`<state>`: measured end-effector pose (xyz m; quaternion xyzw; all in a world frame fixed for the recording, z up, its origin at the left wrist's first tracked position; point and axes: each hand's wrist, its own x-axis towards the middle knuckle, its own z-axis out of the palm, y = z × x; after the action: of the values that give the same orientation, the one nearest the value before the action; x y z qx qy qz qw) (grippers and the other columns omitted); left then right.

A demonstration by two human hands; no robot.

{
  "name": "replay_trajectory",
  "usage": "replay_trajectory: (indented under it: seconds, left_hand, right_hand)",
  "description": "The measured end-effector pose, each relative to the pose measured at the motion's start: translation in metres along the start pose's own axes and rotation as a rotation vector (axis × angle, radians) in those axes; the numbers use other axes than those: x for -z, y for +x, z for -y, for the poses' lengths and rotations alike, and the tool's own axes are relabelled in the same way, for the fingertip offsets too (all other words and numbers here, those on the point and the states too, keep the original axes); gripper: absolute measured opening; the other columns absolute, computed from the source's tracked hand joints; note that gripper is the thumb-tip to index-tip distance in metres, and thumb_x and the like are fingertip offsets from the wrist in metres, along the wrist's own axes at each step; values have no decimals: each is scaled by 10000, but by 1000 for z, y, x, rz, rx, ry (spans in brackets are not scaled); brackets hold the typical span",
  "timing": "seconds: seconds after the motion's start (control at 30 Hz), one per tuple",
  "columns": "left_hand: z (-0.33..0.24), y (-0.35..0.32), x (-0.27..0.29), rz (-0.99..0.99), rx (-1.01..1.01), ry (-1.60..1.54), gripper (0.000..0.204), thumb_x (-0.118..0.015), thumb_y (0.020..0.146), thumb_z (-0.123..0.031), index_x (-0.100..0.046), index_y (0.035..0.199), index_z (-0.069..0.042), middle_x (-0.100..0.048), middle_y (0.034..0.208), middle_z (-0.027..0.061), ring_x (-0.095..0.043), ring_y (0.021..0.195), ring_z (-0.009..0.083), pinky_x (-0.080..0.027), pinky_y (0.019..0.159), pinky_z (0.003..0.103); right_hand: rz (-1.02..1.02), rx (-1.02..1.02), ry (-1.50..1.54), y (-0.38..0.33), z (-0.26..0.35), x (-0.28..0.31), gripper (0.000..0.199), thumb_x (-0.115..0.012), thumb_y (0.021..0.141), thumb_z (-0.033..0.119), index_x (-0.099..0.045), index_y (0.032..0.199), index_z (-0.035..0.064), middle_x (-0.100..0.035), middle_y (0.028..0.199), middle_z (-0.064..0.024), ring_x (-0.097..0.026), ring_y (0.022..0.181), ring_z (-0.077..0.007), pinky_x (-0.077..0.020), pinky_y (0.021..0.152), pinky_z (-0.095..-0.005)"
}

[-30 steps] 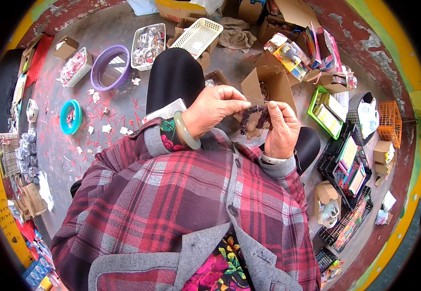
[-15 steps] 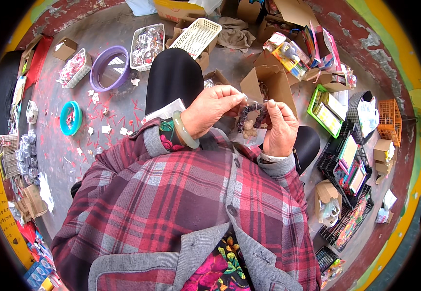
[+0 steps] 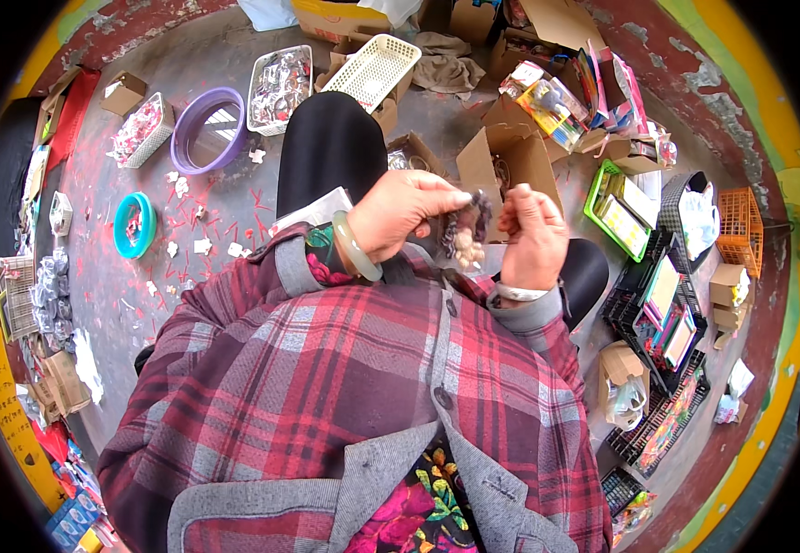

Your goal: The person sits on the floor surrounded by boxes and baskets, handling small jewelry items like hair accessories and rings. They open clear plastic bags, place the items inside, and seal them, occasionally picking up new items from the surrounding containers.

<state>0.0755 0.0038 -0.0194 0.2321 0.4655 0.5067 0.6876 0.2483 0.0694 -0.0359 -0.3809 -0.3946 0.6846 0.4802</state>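
Observation:
In front of my body, my left hand point(image 3: 398, 210) pinches a dark, fuzzy hair tie point(image 3: 464, 232) between thumb and fingertips. A lumpy beige ornament point(image 3: 467, 251) hangs at the lower side of the loop. My right hand point(image 3: 534, 244) is held up just to the right, apart from the loop, with thumb and fingers pressed together. Whether anything small is between those fingers cannot be made out. An open cardboard box point(image 3: 529, 157) stands right beyond both hands, and some contents show dimly inside it.
Ahead on the left are a purple basin point(image 3: 181, 147), a teal bowl point(image 3: 148, 230) and a white basket point(image 3: 257, 115) of small packed items. An empty cream basket point(image 3: 398, 57) leans beyond my knee. Stacked black crates point(image 3: 613, 309) and a green tray point(image 3: 593, 198) line the right side.
My right hand has let go of the loop and its fingers have curled in. The hair tie has swung a little left and now hangs from my left hand alone.

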Motion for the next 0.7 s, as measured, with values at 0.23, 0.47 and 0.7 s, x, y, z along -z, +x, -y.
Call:
replay_trajectory:
  seconds: [0.23,0.47,0.7]
  left_hand:
    - [-3,5,9,-34,-74,-284,190,-537,895,-177,-613,962,-17,-638,824,18,-551,685,48,-360,487,149]
    - [-13,0,16,-96,-209,-265,265,-531,896,-154,-538,1117,-8,-626,1004,88,-589,894,125,-467,600,192]
    - [-42,-32,37,-181,-394,-127,269,-470,925,-177,-547,1114,-1,-607,1071,123,-572,1012,170,-471,688,229]
  right_hand:
    - [213,-342,-51,-2,1,0,294,-611,856,201,-536,1071,15,-602,857,-24,-575,682,-90,-429,578,-193]
    - [198,-204,-54,5,-3,-1,194,-608,850,128,-592,989,-6,-639,846,-42,-573,662,-78,-425,552,-178]
    - [169,-215,-407,23,-34,9,180,-609,850,138,-595,959,-5,-631,816,-38,-568,600,-68,-429,479,-180]
